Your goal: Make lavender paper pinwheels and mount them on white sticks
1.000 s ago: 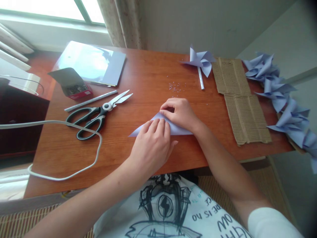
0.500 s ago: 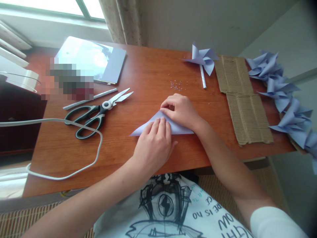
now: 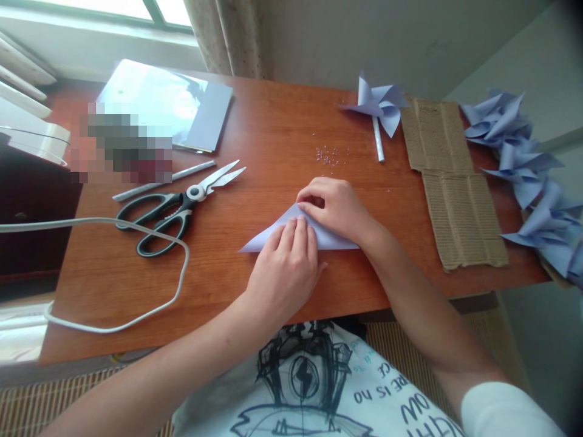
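One sheet of pale lilac paper [image 3: 273, 233], folded into a triangle, lies flat near the front middle of the table [image 3: 255, 133], and both hands rest on it. The left hand [image 3: 285, 273] lies palm down, its fingers [image 3: 291, 233] stretched out flat and pressing the paper, gripping nothing. The right hand [image 3: 337, 206] sits at the triangle's top corner with its fingers curled, the tips pinching the paper's edge there. To the left lie one pair of black-handled scissors [image 3: 175, 209] with the blades a little apart, and one thin grey stick [image 3: 164, 181] just beyond them. One white cable [image 3: 136, 267] loops across the front left of the table and passes over the scissor handles. One flat blue-grey sheet or folder [image 3: 182, 109] lies at the far left, with a blurred-out patch beside it. One finished paper pinwheel [image 3: 380, 103] on a white stick lies at the far edge, and a scatter of tiny beads or pins [image 3: 328, 156] lies between it and the hands; they are too small to count. One strip of brown corrugated cardboard [image 3: 450, 182] runs down the right side. Off the right edge is a heap of more lilac pinwheels [image 3: 523, 158], overlapping too much to count. The table is reddish-brown wood, set against a pale wall, with a window and a curtain [image 3: 228, 36] at the far left.
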A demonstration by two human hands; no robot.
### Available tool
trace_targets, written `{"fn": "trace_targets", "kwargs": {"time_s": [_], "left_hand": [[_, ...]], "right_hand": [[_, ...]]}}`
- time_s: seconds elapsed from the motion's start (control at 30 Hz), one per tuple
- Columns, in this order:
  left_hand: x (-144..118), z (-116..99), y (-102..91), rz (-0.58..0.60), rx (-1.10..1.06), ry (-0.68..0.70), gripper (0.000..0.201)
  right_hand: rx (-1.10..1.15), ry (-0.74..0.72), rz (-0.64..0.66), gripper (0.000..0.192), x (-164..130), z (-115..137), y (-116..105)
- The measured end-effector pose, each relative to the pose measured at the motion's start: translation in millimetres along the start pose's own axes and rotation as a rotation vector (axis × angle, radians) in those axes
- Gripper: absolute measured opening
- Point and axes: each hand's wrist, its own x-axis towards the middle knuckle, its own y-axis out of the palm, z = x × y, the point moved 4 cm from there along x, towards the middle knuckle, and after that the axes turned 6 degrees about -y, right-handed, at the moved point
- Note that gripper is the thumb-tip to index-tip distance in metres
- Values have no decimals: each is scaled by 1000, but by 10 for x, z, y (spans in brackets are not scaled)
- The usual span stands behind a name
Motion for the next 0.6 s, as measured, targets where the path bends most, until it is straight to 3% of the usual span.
{"fn": "trace_targets", "kwargs": {"time_s": [0.6], "left_hand": [[-173,-143,73,36,62,23,56]], "right_hand": [[-82,75,40,12,36,-8,36]]}}
